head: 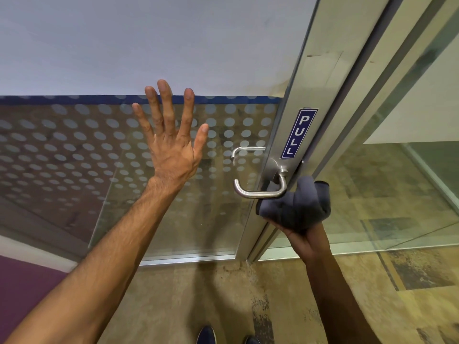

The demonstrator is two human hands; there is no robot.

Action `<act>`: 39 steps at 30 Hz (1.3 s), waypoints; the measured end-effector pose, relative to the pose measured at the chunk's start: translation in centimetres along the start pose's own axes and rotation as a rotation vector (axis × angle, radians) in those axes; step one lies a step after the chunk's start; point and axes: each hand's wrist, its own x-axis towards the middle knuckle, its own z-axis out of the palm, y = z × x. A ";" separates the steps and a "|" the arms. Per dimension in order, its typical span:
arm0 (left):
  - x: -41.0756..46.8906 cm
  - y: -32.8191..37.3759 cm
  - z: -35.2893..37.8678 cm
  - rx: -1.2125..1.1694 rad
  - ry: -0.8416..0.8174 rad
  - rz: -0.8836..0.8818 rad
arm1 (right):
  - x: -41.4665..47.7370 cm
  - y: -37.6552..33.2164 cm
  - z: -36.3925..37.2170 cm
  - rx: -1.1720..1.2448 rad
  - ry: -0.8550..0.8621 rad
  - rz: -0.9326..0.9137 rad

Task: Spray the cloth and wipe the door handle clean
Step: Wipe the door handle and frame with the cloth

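Note:
A steel lever door handle (258,192) sticks out from the metal edge of a glass door (278,145), just below a blue PULL sign (298,132). My right hand (301,238) grips a bunched grey cloth (298,207), which presses against the right end of the handle from below. My left hand (171,142) lies flat on the glass left of the handle, fingers spread, holding nothing. No spray bottle is in view.
The glass panel (99,155) carries a frosted dot pattern and a blue stripe. A second handle (244,151) shows through the glass on the far side. Another glass pane (397,194) stands at the right. My shoes (207,335) are on the mottled floor below.

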 end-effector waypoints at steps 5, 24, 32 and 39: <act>0.0 0.0 0.2 0.014 0.000 -0.004 | 2.4 -0.8 4.1 -0.156 -0.045 0.069; 0.1 0.0 0.5 0.032 0.008 -0.008 | 3.7 6.6 8.4 -0.371 0.429 -0.218; 0.2 0.3 0.1 0.019 0.013 0.010 | 2.8 10.3 11.3 -0.380 0.485 -0.134; 0.3 0.4 0.0 0.029 0.020 0.037 | 1.5 10.3 11.3 -0.472 0.378 -0.132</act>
